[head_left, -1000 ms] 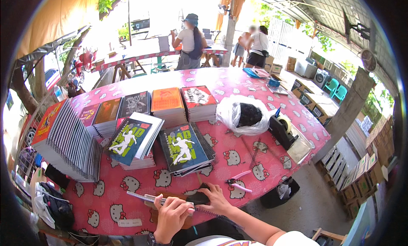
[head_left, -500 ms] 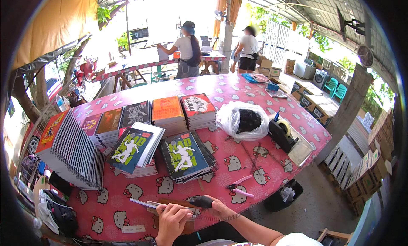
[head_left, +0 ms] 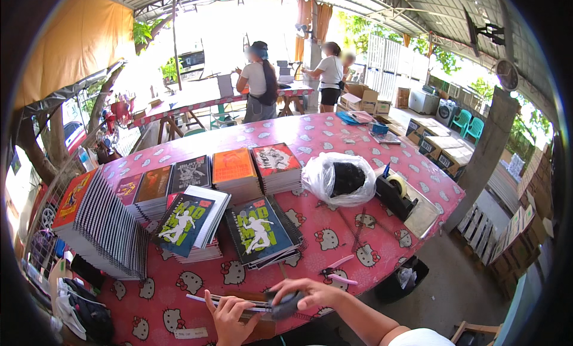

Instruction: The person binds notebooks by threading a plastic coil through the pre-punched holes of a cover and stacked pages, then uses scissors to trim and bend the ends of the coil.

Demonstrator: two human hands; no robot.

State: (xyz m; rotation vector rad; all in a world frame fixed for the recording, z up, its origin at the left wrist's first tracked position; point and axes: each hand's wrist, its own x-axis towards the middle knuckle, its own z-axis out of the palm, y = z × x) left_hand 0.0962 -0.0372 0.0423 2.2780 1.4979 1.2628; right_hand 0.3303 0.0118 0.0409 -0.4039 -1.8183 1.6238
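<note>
At the near table edge, my left hand (head_left: 231, 322) grips a thin book (head_left: 197, 298), seen almost edge-on, with its fingers spread over the upper side. My right hand (head_left: 311, 293) is closed around a dark rounded object (head_left: 286, 306) at the book's right end; its kind is unclear. A thin dark coil (head_left: 303, 315) shows faintly beneath that hand. Under the book lies a brown board-like piece (head_left: 262, 330). Pliers with pink handles (head_left: 341, 279) rest on the table to the right of my hands.
Spiral notebooks (head_left: 256, 229) with a green-and-white figure cover lie ahead, beside a tall notebook stack (head_left: 107, 226) and other piles. A plastic bag (head_left: 319, 177) with black contents and a tape dispenser (head_left: 397, 194) stand right. Two people (head_left: 258, 77) work behind; cartons (head_left: 439, 146) line the right.
My right hand has turned over the dark object and shifted left, to the book's end. My left fingers have spread. The people behind have turned, and the view has shifted slightly.
</note>
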